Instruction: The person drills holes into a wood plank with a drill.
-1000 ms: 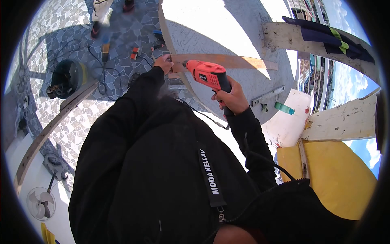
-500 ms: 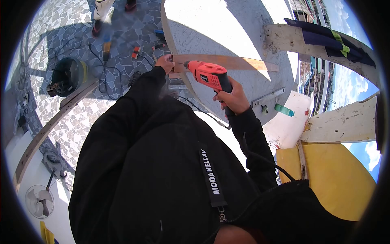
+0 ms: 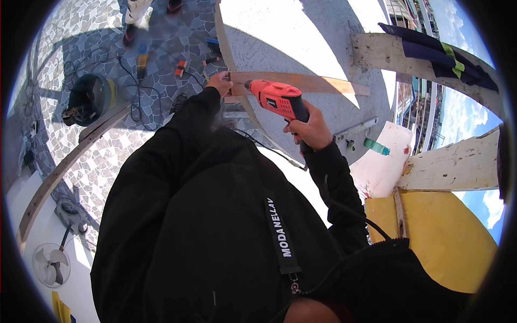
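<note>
The right hand [image 3: 314,127] has its grip wrapped around the handle of a red drill [image 3: 277,98], whose nose points toward the left end of a wooden plank [image 3: 309,82] lying across the grey worktop [image 3: 350,109]. The left hand [image 3: 219,85] is at that same end, though I cannot tell whether its grip is clamped there. A metal bar [image 3: 356,128] lies near a green bottle [image 3: 377,146].

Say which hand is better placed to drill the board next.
Right, probably: the right hand grips the drill, whose front faces the end of the board, where the left hand is.
</note>
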`<state>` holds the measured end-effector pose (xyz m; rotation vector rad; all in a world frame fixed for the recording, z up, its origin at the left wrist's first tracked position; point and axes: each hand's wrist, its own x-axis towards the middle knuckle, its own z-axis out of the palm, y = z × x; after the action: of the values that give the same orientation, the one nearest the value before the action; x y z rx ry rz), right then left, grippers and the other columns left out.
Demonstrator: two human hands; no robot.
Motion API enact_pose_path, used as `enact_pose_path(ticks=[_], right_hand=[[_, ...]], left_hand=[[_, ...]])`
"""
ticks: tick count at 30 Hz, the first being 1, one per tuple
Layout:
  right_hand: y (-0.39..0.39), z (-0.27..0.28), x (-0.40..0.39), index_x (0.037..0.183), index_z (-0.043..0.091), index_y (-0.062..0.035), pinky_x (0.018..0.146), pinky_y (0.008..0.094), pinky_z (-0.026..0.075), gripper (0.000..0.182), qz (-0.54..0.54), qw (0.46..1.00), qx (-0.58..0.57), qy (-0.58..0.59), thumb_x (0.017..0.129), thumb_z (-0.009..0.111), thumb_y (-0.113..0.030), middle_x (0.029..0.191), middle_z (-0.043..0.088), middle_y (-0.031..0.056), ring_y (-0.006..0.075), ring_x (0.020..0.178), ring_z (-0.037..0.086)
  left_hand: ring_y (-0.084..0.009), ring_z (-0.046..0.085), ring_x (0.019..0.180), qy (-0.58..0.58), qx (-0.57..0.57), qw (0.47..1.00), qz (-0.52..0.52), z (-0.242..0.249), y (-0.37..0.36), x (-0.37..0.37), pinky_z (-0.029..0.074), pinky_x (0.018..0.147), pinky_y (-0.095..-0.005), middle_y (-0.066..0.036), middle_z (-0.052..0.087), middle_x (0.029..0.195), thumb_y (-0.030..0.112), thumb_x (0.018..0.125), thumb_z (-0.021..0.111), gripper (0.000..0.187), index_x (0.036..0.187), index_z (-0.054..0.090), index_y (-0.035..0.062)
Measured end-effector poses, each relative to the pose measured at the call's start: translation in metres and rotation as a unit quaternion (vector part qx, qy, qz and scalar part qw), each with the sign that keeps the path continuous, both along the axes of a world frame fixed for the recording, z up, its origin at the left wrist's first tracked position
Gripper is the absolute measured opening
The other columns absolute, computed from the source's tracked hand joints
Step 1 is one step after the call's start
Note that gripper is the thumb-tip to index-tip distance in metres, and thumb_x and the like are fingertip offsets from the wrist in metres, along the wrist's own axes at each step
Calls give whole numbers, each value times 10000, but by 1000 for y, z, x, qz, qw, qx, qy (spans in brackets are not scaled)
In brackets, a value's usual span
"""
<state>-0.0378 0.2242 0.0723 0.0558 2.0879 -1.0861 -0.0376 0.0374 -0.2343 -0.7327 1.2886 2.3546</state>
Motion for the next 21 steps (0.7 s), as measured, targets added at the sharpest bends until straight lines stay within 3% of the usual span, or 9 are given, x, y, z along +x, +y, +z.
enact_pose_path(ticks=[4,8,11,12,13,14,16,19,21], right_hand=[[-2,3,-3,1096,539,18,438,246,457,407,13,1000,11,0,695,594,-22,810,554,57,137,631,635],[-7,9,-20,1140,534,-1,443,258,450,449,83,992,96,-6,698,607,-33,806,570,58,126,571,584],[-10,9,-40,1167,533,-15,434,257,440,473,116,982,151,-10,700,607,-37,799,597,72,117,549,565],[-12,11,-45,1177,534,-22,424,253,433,482,129,976,174,-9,701,605,-38,796,611,81,110,548,564],[-21,20,-49,1175,550,-23,531,297,496,481,155,963,220,-13,698,611,-47,819,646,126,167,632,615],[-18,17,-48,1175,550,-23,531,297,496,481,158,962,223,-18,698,611,-47,819,646,126,167,632,615],[-12,9,-43,1163,563,-13,707,344,520,471,262,922,205,199,699,625,-66,867,659,164,239,753,646],[-15,9,-34,1154,570,-2,826,356,489,474,235,932,194,196,693,646,-83,902,663,183,288,825,646],[-13,7,-32,1152,573,-3,811,352,491,477,229,936,192,185,690,658,-89,902,664,183,285,818,647]], left_hand=[[-267,663,921,-1,-7,1000,1,0,0,0,589,751,-429,-111,631,1063,-30,847,508,385,1229,514,18],[-254,667,889,8,-2,1000,20,-9,2,3,590,752,-399,-104,639,1034,-34,836,529,404,1235,538,28],[-238,669,857,20,-29,999,6,-21,-3,5,591,752,-360,-100,646,994,-17,812,584,446,1253,558,46],[-231,670,851,26,-102,994,-11,-21,-6,5,590,744,-342,-97,647,978,-1,803,612,456,1254,568,53],[-224,670,844,31,-173,984,-28,-19,-7,6,588,737,-325,-94,649,962,16,794,640,467,1255,577,59],[-224,670,844,26,-170,985,-27,-17,-6,7,588,737,-325,-94,649,962,16,794,640,467,1255,577,59],[-214,671,842,9,-108,994,-14,10,-10,9,583,703,-306,-96,652,954,40,786,670,526,1295,539,63],[-198,667,825,-14,-48,999,-10,27,-10,14,573,665,-288,-93,652,943,35,781,679,592,1340,485,60],[-192,664,812,-9,-54,998,-11,32,-8,20,570,652,-288,-94,650,937,30,777,682,613,1350,466,54]])
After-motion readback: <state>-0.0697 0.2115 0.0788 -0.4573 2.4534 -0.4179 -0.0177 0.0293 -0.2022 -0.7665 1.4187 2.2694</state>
